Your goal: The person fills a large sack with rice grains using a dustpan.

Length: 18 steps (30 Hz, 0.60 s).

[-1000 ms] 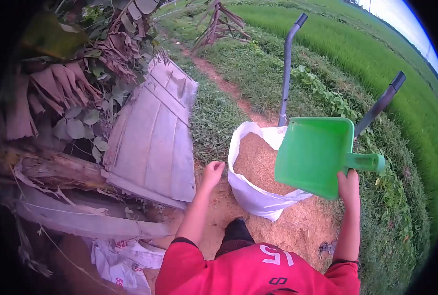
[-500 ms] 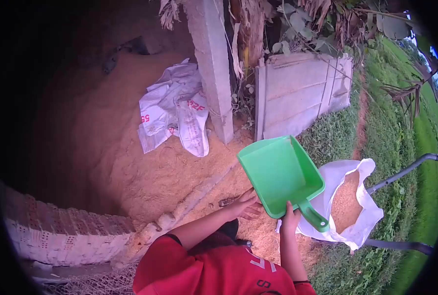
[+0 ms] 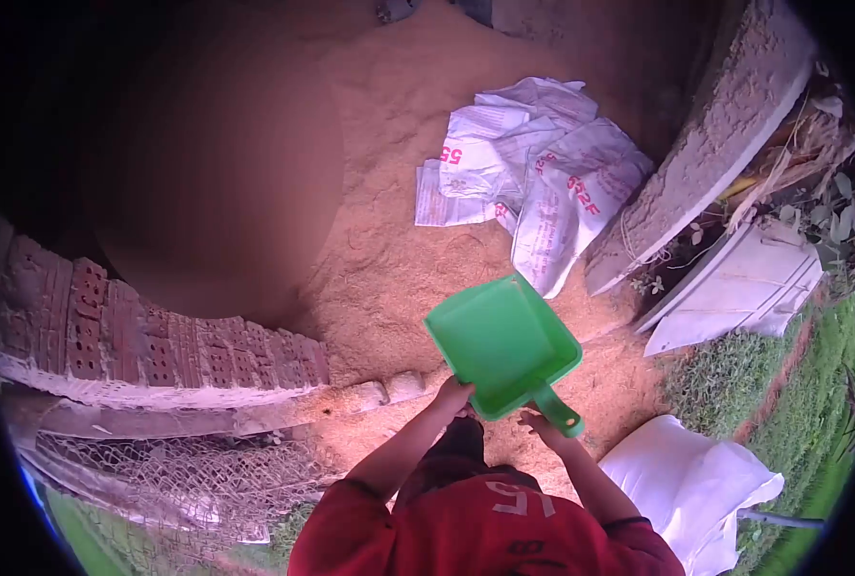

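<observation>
A green plastic dustpan point(image 3: 504, 346) is held in front of my body, its short handle point(image 3: 557, 413) pointing down and to the right. My left hand point(image 3: 453, 398) is closed on the pan's lower left edge. Below the handle is my right hand point(image 3: 546, 432), partly covered by it, with its fingers stretched out toward the pan's bottom edge. The pan looks bare inside. Beneath and beyond it spreads a large heap of tan, husk-like loose material point(image 3: 380, 250).
Crumpled white printed sacks point(image 3: 543, 173) lie on the heap. A white sack point(image 3: 682, 480) stands at lower right beside grass. A low brick wall point(image 3: 159, 346) and wire mesh point(image 3: 178, 480) are at left, a concrete post point(image 3: 715, 144) and pale panel point(image 3: 744, 283) at right.
The view has swung left, so the white sack sits lower right and its contents no longer show. My left hand has closed on the dustpan's edge; my right thumb has come off the pan.
</observation>
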Motion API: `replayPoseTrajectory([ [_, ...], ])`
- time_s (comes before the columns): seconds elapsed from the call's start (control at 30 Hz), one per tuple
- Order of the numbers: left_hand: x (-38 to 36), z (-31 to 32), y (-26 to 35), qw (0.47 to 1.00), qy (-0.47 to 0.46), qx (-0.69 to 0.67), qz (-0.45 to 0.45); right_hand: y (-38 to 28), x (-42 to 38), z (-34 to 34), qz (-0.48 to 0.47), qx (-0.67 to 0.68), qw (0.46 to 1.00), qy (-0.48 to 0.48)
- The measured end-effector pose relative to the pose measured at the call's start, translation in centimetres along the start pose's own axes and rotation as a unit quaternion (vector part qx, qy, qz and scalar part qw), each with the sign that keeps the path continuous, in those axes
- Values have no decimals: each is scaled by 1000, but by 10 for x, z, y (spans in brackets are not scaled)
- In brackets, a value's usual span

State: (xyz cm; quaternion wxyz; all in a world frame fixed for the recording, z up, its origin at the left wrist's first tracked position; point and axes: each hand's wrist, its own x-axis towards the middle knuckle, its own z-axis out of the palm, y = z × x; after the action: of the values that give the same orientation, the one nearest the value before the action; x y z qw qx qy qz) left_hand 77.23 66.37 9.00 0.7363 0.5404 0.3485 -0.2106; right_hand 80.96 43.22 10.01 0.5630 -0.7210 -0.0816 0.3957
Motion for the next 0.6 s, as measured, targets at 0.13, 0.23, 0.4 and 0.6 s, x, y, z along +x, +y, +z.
replayPoseTrajectory([
  [0.13, 6, -83, 34, 992, 112, 50, 35, -33, 75, -2, 80, 213, 973, 29],
  [0.23, 19, -133, 47, 985, 138, 103, 30, -83, 124, 2, 193, 230, 952, 60],
  [0.4, 41, -169, 93, 984, 131, 118, 1, -157, 192, 21, 198, 80, 977, -13],
  [0.6, 108, -193, 158, 966, 191, 167, 46, -168, 293, 1, 231, 144, 962, -36],
])
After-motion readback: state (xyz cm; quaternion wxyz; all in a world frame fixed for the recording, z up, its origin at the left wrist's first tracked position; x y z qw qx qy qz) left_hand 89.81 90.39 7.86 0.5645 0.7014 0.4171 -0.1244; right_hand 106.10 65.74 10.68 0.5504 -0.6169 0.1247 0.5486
